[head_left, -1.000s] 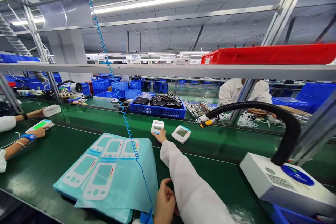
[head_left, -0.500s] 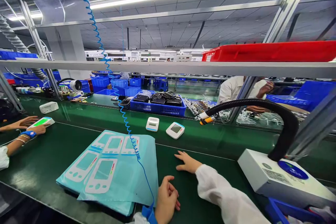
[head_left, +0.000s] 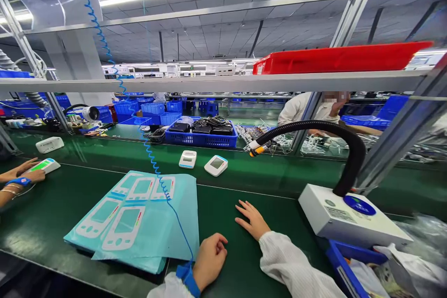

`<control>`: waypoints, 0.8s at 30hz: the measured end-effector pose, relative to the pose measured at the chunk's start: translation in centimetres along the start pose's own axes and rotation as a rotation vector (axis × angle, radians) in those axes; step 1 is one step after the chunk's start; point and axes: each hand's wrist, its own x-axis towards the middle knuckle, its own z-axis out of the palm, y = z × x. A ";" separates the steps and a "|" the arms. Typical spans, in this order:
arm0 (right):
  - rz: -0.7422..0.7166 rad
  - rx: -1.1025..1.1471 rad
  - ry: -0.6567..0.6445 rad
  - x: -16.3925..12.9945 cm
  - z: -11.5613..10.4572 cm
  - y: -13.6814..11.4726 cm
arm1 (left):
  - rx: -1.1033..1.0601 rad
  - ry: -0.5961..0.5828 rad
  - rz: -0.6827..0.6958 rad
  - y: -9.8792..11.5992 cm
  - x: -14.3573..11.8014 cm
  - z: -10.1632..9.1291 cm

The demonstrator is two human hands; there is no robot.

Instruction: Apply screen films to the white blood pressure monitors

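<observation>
My left hand, with a blue wrist strap on it, rests on the green bench with its fingers curled in; nothing shows in them. It lies close to the right edge of a stack of turquoise printed sheets, which bear white device-shaped panels. Flat on the bench farther right is my right hand, open, fingers spread and holding nothing. Beyond it stand two white devices with small screens, one on the left and one tilted on the right. A blue coiled cord hangs down across the sheets to the strap.
A white box with a black flexible hose stands at right, above a blue bin of plastic bags. At far left a co-worker's hands touch a green-lit device. A red tray sits on the overhead shelf.
The view has turned to the right, so the bench things appear farther left and more of the blue bin shows. My right hand has shifted rightward from the white devices. My left hand remains curled.
</observation>
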 end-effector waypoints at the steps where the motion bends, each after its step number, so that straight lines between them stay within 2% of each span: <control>1: 0.000 0.000 -0.006 0.0 -0.1 0.0 | 0.007 -0.027 -0.028 0.4 0.2 0.0; 6: 0.001 -0.025 -0.063 -0.2 -0.3 0.0 | -0.054 -0.154 -0.037 2.6 2.4 1.0; 9: -0.002 -0.032 -0.089 -0.3 -0.2 0.2 | -0.159 -0.123 0.025 3.2 3.8 2.5; 13: -0.032 -0.027 -0.051 -0.5 0.5 1.0 | -0.204 -0.064 0.047 2.1 4.9 4.0; 17: -0.042 -0.017 -0.039 -0.7 1.1 1.8 | -0.161 -0.064 0.068 1.0 4.9 4.2; 24: -0.064 -0.030 -0.041 -1.1 1.2 2.3 | -0.095 -0.069 0.083 1.3 4.4 4.1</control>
